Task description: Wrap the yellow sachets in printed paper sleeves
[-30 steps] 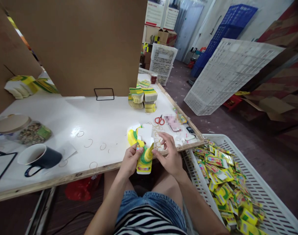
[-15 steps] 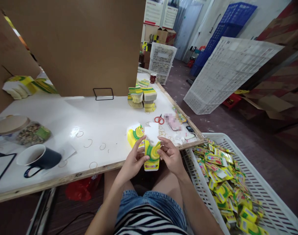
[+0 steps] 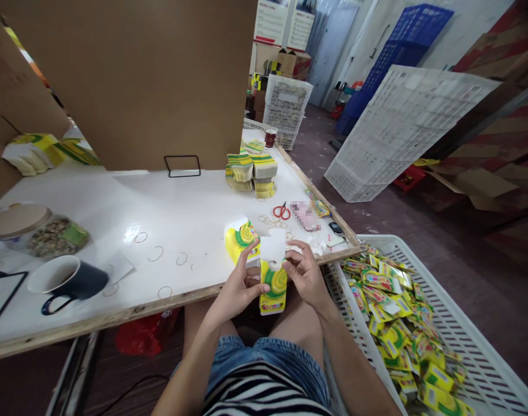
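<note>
Both hands hold one yellow-and-green packet (image 3: 273, 283) with a white header card upright over my lap, at the front edge of the white table (image 3: 173, 208). My left hand (image 3: 238, 289) pinches its left side, fingers closed on it. My right hand (image 3: 305, 274) grips its right side near the top. Just behind the packet, a small stack of the same packets (image 3: 240, 238) lies on the table. Loose rubber bands (image 3: 275, 222) are scattered beside it.
A white crate (image 3: 463, 335) of loose packets sits at my right. Banded packet bundles (image 3: 252, 170), red scissors (image 3: 282, 211), a dark mug (image 3: 69, 280), a lidded jar (image 3: 34, 228) and a wire stand (image 3: 182, 166) lie on the table. Cardboard sheets stand behind; crates lean at right.
The packet has been turned upright and shifted slightly right. My right hand closed onto its right edge; the left hand regripped lower on the left side.
</note>
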A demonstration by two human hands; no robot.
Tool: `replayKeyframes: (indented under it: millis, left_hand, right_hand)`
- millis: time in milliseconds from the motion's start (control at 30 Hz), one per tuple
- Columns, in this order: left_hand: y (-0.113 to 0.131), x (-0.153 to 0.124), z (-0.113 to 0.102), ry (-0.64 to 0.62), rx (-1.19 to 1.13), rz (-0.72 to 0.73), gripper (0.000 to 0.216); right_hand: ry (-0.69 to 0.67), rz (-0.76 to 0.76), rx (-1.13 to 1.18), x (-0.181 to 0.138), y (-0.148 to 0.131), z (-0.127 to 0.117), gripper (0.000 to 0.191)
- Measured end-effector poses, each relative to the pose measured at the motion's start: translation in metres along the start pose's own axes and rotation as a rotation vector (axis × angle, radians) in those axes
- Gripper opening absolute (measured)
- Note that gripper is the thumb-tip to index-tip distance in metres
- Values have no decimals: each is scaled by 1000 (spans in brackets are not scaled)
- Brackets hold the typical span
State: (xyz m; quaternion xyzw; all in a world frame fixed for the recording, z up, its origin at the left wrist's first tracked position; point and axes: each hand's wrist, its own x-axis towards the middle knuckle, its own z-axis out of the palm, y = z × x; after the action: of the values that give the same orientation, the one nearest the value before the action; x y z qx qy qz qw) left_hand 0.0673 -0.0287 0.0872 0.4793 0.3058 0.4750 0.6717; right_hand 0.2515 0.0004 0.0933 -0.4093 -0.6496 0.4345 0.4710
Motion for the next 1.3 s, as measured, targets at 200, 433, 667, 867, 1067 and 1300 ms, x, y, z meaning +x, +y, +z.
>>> replayKeyframes:
  millis: [200, 433, 667, 867, 1067, 1300]
  left_hand:
    - [-8, 2, -2, 69, 95, 20, 56]
    - [-8, 5, 8, 165, 284, 23, 52]
    - [-7, 7, 6, 125, 162, 32, 53]
    - [-5, 7, 7, 144, 42, 24, 53]
    - [-13, 16, 23, 143, 111, 106, 48]
    - [-24, 31, -27, 454, 870, 300, 56]
  right_hand:
    - [-10, -144, -145, 2, -2, -9, 37]
    - [-163, 171, -153, 1, -15, -8, 35]
    - [-67, 99, -390, 4, -11, -1, 26]
    - [37, -19, -256, 2, -5, 2, 18]
    - [236, -92, -185, -6, 4, -2, 15]
    - [1048, -246, -953, -11, 6, -82, 22]
